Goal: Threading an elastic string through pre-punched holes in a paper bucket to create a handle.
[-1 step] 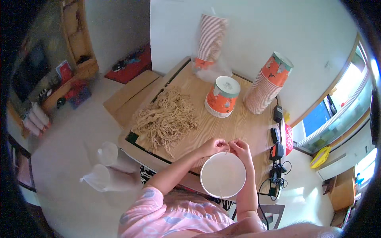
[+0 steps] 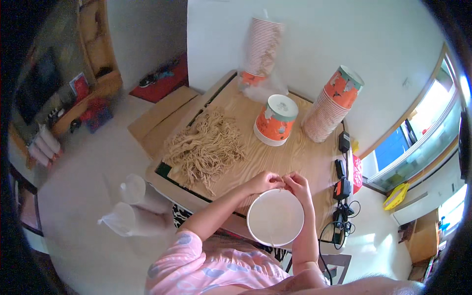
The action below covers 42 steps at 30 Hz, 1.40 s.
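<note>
A white paper bucket [image 2: 275, 219] is in front of me at the table's near edge, its open mouth facing up toward me. Both my hands meet at its far rim. Fingertips of my left hand [image 2: 268, 182] are pinched together there, closed on what looks like a thin beige cord. My right hand [image 2: 297, 185] pinches close beside it, also closed on the cord; the fingers mostly hide it. A thin strand shows at the bucket's near rim. Left of my hands lies a loose heap of beige cords [image 2: 206, 147] on the wooden table [image 2: 255, 167].
An upturned orange-and-green paper bucket stack [image 2: 277, 123] stands mid-table. Taller stacks are at the right [image 2: 332, 105] and, in clear plastic, at the back [image 2: 263, 49]. Black power adapters [image 2: 342, 189] with cables line the right edge. Wrapped white bucket stacks [image 2: 132, 219] lie on the left floor.
</note>
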Motion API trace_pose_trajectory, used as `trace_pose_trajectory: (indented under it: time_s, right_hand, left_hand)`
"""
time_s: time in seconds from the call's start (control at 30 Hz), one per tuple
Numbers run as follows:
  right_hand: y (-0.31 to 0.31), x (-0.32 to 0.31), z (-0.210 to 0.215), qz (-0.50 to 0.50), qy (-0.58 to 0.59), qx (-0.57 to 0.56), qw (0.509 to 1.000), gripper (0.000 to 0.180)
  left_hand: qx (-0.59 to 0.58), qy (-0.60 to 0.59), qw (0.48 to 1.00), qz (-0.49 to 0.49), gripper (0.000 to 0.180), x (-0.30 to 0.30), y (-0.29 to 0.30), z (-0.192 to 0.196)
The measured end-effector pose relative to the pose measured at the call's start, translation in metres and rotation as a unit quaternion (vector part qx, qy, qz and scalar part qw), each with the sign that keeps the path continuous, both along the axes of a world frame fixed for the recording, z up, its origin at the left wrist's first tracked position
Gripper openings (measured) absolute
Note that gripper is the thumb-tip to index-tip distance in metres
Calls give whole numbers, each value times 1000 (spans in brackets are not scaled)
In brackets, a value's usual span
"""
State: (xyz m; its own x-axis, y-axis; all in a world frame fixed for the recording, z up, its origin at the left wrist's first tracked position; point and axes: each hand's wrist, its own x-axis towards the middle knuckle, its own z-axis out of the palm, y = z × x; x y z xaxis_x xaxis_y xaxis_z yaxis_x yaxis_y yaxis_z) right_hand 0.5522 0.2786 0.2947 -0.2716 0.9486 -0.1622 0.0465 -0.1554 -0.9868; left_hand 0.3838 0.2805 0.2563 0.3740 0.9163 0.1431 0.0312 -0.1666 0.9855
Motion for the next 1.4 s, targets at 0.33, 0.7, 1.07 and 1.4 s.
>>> trace_pose_trajectory:
  time_s: [0.33, 0.7, 1.07, 1.4]
  right_hand:
    - [17, 12, -11, -205, 74, 127, 968, 31]
    - [2, 3, 9, 41, -182, 64, 980, 41]
    - [-3, 3, 14, 46, -185, 135, 972, 30]
    - [2, 16, 5, 75, -107, 84, 988, 22]
  left_hand:
    - [77, 161, 984, 6, 17, -6, -5, 26]
    - [152, 224, 962, 31, 16, -5, -9, 33]
    - [153, 217, 964, 30, 15, -8, -13, 34]
    - [167, 226, 959, 29, 15, -6, -11, 32]
